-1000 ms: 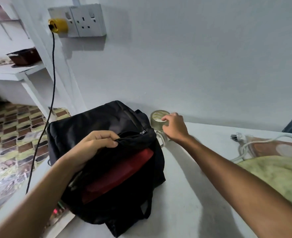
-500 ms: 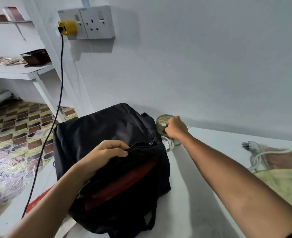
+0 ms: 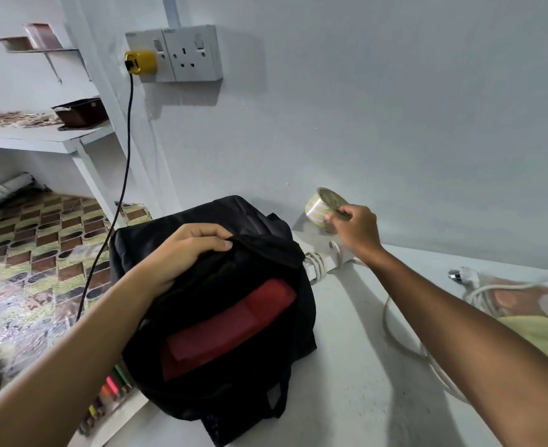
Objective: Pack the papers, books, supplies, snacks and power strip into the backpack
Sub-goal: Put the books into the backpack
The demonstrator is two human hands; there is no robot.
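head view: no legible writing

A white double wall socket [image 3: 182, 53] sits high on the pale wall [image 3: 395, 108], with a yellow plug [image 3: 141, 61] in its left outlet and a black cord [image 3: 117, 195] hanging down from it. To the left, a white shelf [image 3: 40, 140] carries a dark brown tray [image 3: 80, 111], and a smaller bracket shelf [image 3: 37, 46] hangs above. Below lies a patterned brown and green floor covering [image 3: 24, 246], and a pale yellow cloth [image 3: 543, 333] shows at the right edge.

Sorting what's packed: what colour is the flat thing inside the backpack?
Red, seen in the head view, against the black backpack.
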